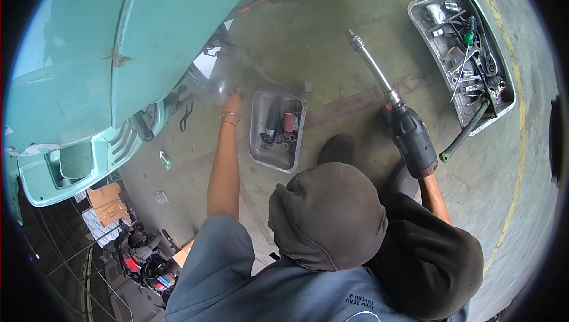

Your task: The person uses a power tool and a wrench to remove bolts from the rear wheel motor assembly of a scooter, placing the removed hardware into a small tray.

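My left hand (232, 100) reaches toward the underside of a pale turquoise vehicle (71, 49), fingers curled at a metal part that is blurred and hazy; I cannot make out what they grip. My right hand (428, 176), mostly hidden, holds a black power impact wrench (410, 135) with a long chrome extension (373, 61) pointing forward. Between my hands, a metal tray (255, 151) on the concrete floor holds a dark cylindrical tool (272, 117), a red piece (289, 121) and small metal parts.
A larger tray (424, 31) of sockets, wrenches and a green-handled screwdriver lies at right, a long-handled tool (468, 135) across its edge. My bent knees fill the bottom middle. Cardboard (106, 202) and black-and-red equipment (137, 251) lie at lower left. A yellow floor line runs along the right.
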A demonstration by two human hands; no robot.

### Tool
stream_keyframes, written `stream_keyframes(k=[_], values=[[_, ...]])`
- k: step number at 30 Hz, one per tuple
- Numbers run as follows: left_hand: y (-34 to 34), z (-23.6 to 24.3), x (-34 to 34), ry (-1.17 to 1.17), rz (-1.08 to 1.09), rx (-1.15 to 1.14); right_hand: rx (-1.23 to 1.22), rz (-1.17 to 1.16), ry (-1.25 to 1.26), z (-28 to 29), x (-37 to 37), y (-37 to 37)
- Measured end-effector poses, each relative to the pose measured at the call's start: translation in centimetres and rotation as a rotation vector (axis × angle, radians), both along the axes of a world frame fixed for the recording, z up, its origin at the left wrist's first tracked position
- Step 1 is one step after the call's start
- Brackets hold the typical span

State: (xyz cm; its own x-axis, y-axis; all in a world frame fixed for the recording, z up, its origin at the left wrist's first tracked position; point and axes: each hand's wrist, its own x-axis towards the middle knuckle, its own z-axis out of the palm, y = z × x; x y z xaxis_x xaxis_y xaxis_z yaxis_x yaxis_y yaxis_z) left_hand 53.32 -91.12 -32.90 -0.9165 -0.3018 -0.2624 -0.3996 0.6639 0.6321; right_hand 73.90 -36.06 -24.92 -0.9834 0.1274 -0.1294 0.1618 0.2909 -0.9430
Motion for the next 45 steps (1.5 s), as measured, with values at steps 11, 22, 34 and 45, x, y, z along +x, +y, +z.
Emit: stream_keyframes(k=[11,22,34,45], values=[[4.8,-1.6,-2.4,0.11,-0.144,-0.182,0.215,0.077,0.029,-0.6,-0.1,1.1],[6.2,5.4,11.2,-0.072,-0.199,-0.153,0.157,0.087,0.158,1.1,-0.4,0.4],[-2.5,6.0,16.5,-0.252,-0.014,-0.344,-0.029,0.05,0.26,0.6,-0.3,0.8],[-8.0,5.1,22.0,0.044,0.07,-0.538,-0.098,0.031,0.293,1.7,-1.1,0.4]])
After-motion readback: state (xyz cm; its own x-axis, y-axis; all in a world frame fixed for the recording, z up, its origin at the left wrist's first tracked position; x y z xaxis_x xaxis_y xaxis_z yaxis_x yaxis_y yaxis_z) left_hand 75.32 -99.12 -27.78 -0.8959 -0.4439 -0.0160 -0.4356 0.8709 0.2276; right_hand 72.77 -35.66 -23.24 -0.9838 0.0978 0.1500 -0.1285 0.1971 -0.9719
